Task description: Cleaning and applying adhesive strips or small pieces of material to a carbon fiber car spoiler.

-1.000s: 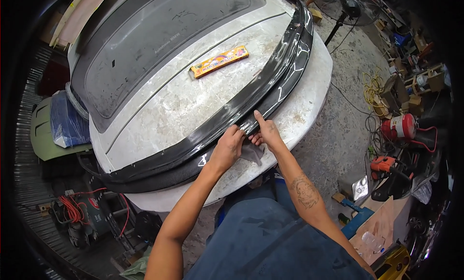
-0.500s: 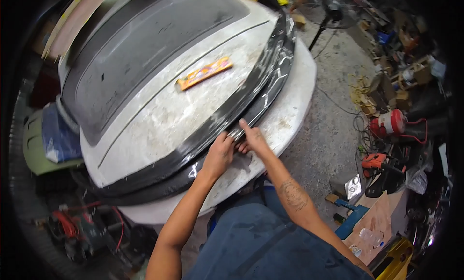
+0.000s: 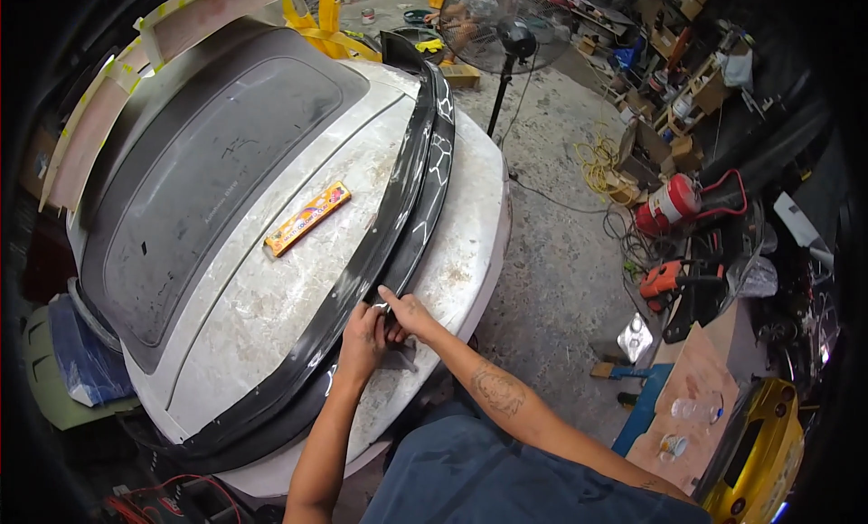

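Observation:
A long, glossy black car spoiler [image 3: 312,348] curves along the rear edge of a dusty white trunk lid [image 3: 271,321]. My left hand [image 3: 361,345] is closed at the spoiler's outer lip near its middle, fingers bent over the edge. Right beside it, nearly touching, my right hand [image 3: 409,318] grips the same lip, with its thumb on top and its fingers curled below. Whether something small sits between the fingers is hidden. On the lid beyond my hands lies a narrow orange box [image 3: 307,218].
A pedestal fan [image 3: 517,40] stands on the concrete floor at the far right. Further right are a red canister [image 3: 669,205], an orange power tool [image 3: 667,283] and a plywood board [image 3: 687,406]. Masked panels [image 3: 99,126] rise at far left. Someone crouches beyond the fan.
The view has swung, so the car and my hands appear further left and the fan shows more fully. Both hands stay close together on the spoiler's lip.

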Demonstrator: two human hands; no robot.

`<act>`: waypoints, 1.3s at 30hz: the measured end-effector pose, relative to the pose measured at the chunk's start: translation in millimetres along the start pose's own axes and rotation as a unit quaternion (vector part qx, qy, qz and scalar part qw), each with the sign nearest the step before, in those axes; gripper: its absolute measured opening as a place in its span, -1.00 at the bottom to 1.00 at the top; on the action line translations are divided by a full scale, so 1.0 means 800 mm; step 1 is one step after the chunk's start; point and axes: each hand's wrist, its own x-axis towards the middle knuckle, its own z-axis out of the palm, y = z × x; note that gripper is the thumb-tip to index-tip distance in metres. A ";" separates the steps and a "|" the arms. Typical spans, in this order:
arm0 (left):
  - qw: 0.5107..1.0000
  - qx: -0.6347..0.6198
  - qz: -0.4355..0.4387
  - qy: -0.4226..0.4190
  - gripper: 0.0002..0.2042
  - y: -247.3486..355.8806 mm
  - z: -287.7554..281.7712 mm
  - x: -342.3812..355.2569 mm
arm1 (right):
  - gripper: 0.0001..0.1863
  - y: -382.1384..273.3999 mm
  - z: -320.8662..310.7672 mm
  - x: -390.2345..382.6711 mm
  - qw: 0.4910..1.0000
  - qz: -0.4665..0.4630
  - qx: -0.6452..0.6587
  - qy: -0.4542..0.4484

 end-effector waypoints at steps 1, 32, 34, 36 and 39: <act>1.000 -0.014 0.008 0.010 -0.89 0.001 0.002 -0.012 | -0.13 0.003 -0.005 -0.006 0.999 0.014 0.022 -0.027; 0.896 0.114 -0.279 0.326 -0.90 0.072 0.049 -0.057 | -0.24 -0.007 -0.035 0.026 0.936 0.106 0.090 -0.322; 0.901 0.113 -0.278 0.312 -0.90 0.064 0.052 -0.045 | -0.26 -0.006 -0.036 0.028 0.933 0.113 0.106 -0.325; 0.918 0.139 -0.251 0.275 -0.89 0.059 0.060 -0.029 | -0.29 -0.006 -0.035 0.028 0.932 0.104 0.116 -0.328; 0.927 0.112 -0.244 0.261 -0.87 0.057 0.070 -0.015 | -0.30 -0.005 -0.039 0.031 0.934 0.115 0.121 -0.316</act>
